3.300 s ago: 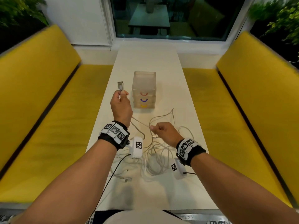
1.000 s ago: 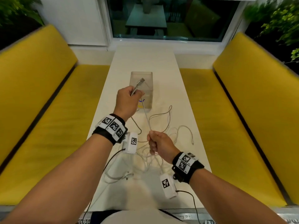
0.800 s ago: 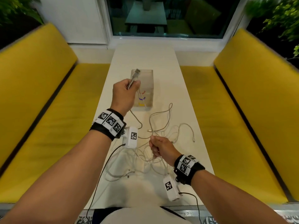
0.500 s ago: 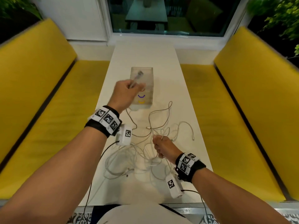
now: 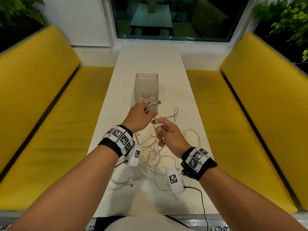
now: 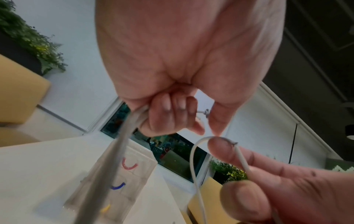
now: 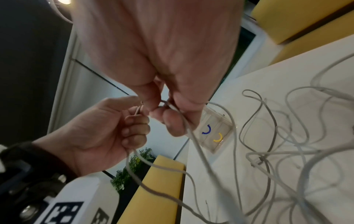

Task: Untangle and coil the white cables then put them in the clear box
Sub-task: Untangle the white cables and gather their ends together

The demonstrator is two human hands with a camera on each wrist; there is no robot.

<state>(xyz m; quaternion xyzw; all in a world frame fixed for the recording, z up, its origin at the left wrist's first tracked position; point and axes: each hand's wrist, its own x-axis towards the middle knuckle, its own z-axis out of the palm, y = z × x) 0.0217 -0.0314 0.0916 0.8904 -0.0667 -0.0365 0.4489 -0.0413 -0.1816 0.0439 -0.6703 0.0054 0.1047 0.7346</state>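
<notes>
On the left, a yellow bench (image 5: pixel 38 104) runs along the white counter (image 5: pixel 150 60). The left hand (image 5: pixel 140 118) is raised above the counter with the forearm reaching forward, and its fingers are curled around one white cable (image 5: pixel 150 108); the metal plug (image 5: pixel 157 102) of this cable sticks out to the far right from the fist. The clear box (image 5: pixel 146 84) stands on the counter just behind this hand. Close on the right, the right hand (image 5: pixel 170 135) is turned palm to the left, and its thumb and fingers pinch a loop of the same cable. Under both hands, the tangled white cables (image 5: pixel 155 160) lie on the near part of the counter.
</notes>
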